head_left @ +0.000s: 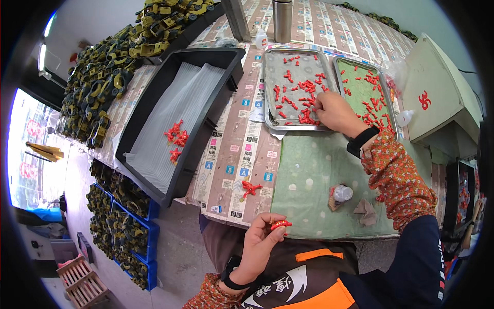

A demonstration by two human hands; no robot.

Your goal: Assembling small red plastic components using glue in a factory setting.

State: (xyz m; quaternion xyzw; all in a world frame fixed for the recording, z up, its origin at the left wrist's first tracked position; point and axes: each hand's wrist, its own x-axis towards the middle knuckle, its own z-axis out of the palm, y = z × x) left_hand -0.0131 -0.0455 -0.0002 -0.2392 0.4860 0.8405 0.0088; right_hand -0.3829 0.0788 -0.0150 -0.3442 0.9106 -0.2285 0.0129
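Observation:
Near the table's front edge, my left hand (263, 238) pinches a small red plastic part (280, 224) with a bit of yellow on it. My right hand (334, 110) reaches into the grey-lined metal tray (268, 98), its fingers bent down at a cluster of small red pieces (309, 116); the fingertips are partly hidden, so any piece between them cannot be made out. On the table to the left of the green cloth lies a red star-shaped assembly (251, 189). Several similar red assemblies (176, 136) rest inside the black bin (135, 116) on a white liner.
A second tray (393, 110), lined green, holds more red pieces. On the green cloth (309, 175) are a small clear jar (342, 193) and a crumpled rag (365, 212). A steel flask (282, 20) stands behind. Heaps of yellow-black toy vehicles (98, 82) crowd the left; a white box (437, 87) stands right.

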